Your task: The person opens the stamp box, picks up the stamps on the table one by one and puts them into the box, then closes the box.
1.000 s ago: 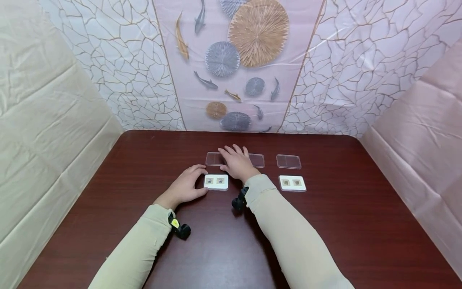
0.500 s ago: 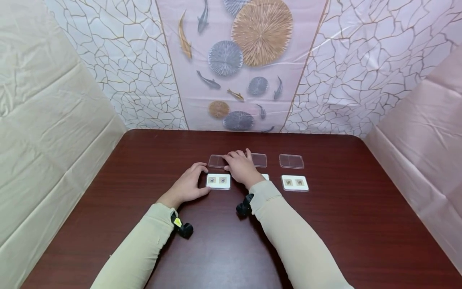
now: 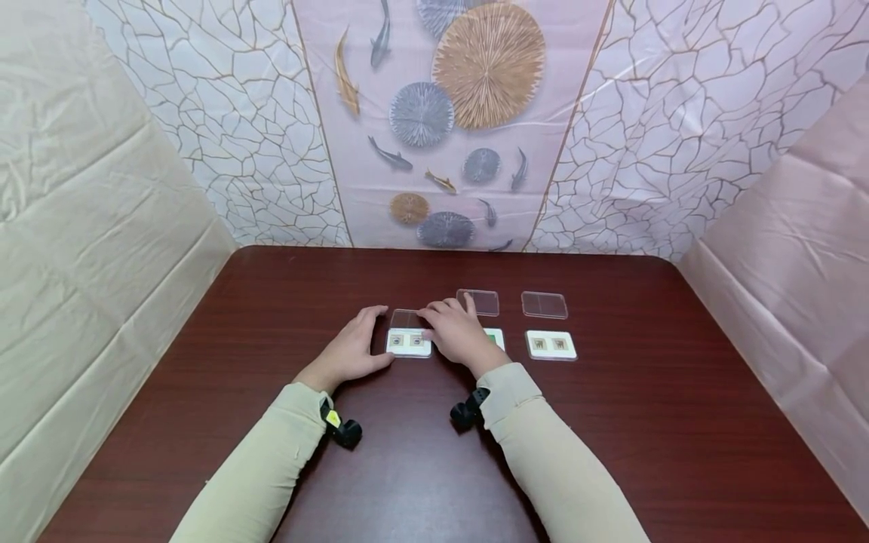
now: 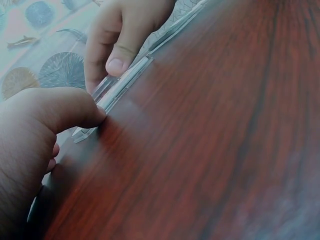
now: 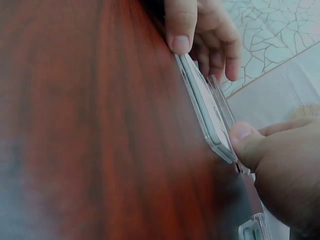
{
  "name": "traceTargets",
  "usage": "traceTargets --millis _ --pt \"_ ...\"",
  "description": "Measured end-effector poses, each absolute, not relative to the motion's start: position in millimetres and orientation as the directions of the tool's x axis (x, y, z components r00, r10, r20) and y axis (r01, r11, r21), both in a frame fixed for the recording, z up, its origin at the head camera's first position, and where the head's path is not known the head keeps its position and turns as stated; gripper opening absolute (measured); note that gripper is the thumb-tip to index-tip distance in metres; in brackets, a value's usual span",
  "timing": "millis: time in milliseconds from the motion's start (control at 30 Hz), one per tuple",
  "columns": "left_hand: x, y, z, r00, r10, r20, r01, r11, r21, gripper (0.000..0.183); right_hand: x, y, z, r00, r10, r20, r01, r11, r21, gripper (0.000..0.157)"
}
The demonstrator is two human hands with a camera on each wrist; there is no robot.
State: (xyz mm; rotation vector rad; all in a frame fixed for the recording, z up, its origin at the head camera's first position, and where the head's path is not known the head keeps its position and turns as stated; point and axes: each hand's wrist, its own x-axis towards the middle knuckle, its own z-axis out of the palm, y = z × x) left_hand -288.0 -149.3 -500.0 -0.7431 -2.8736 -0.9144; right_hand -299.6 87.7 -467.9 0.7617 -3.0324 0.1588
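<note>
A flat clear case [image 3: 409, 351] with a white insert bearing two small stamp-like pictures lies in front of me. My left hand [image 3: 345, 350] holds its left side, thumb at the near corner [image 5: 180, 37] and fingers by the far one. My right hand [image 3: 459, 333] pinches a clear plastic lid [image 3: 404, 318] by its right end. That lid stands just above the case, over its far part; a gap between the two shows in the right wrist view, where the lid [image 5: 222, 102] appears slightly tilted. The right hand's fingers hide the lid's right end.
A second case [image 3: 498, 337], partly behind my right hand, and a third case [image 3: 551, 345] lie to the right. Behind them lie two more clear lids, one [image 3: 486, 303] near my right fingers and one [image 3: 544, 305] further right. The dark red table [image 3: 380, 483] surrounds everything.
My right hand has taken the leftmost lid from the back row and brought it toward me, over the left case. The left hand stays at the case.
</note>
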Motion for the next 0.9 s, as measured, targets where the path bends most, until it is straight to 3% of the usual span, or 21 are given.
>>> traceTargets --millis 667,900 --pt "-287 -150 -498 -0.852 0.479 0.211 0.518 0.713 0.473 0.077 -275 96 -474 -0.812 -0.557 0.174 -0.581 0.801 -0.147 0.044" --pt "-288 -150 -501 -0.853 0.48 0.205 0.515 0.715 0.473 0.065 -272 99 -477 -0.793 -0.567 0.221 -0.602 0.784 -0.149 0.045"
